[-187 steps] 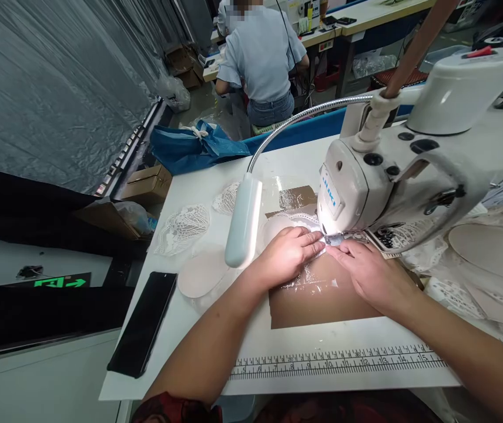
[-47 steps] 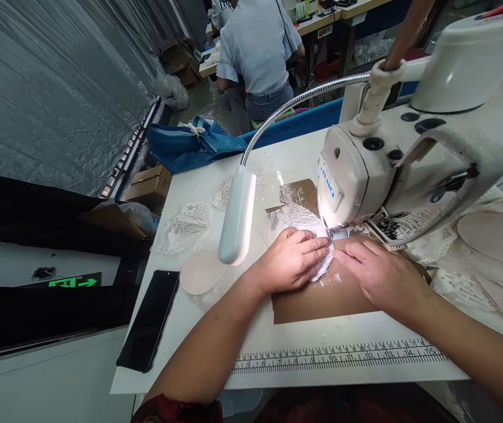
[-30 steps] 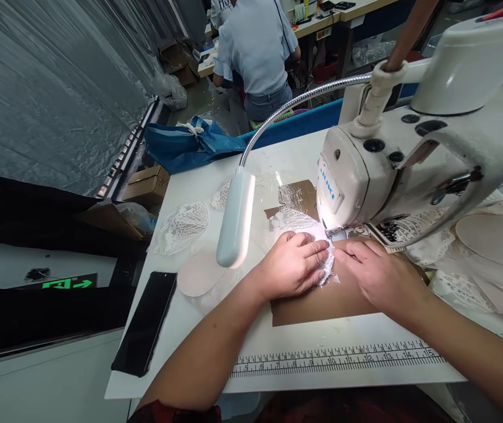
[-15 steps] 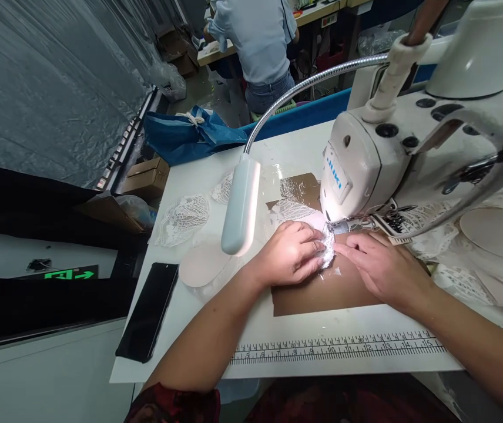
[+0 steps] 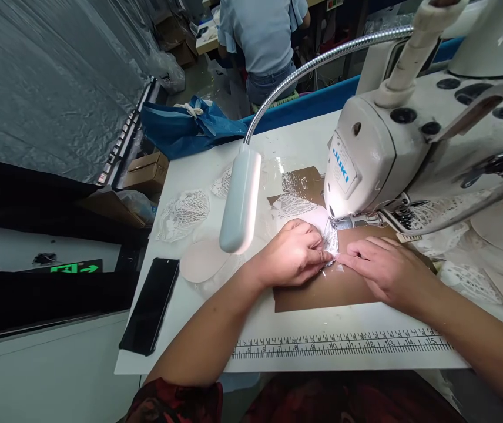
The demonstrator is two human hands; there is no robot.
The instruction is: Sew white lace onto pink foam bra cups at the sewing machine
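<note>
A white lace piece (image 5: 331, 238) lies under the needle area of the white sewing machine (image 5: 361, 158), over a brown sheet (image 5: 317, 294) on the table. Its left part, with a lace pattern, spreads beyond my fingers. My left hand (image 5: 295, 252) rests on the piece with bent fingers, thumb and forefinger pinching its near edge. From the other side, my right hand (image 5: 384, 267) reaches in, fingers curled and pressed together, its fingertips at the same edge. The spot between both sets of fingertips is small and partly hidden.
A lamp (image 5: 240, 200) on a bendable neck hangs left of the machine. Lace pieces (image 5: 185, 214), a beige oval pad (image 5: 203, 261) and a black phone (image 5: 150, 305) lie leftward. More lace and pads (image 5: 502, 252) are piled right. A ruler strip (image 5: 344, 345) runs along the front. A person (image 5: 258, 41) sits beyond.
The lace piece has turned under the machine, its edge now toward me. My left fingers have drawn from lying flat into a pinch; both hands have come slightly nearer the front. The view has tilted down.
</note>
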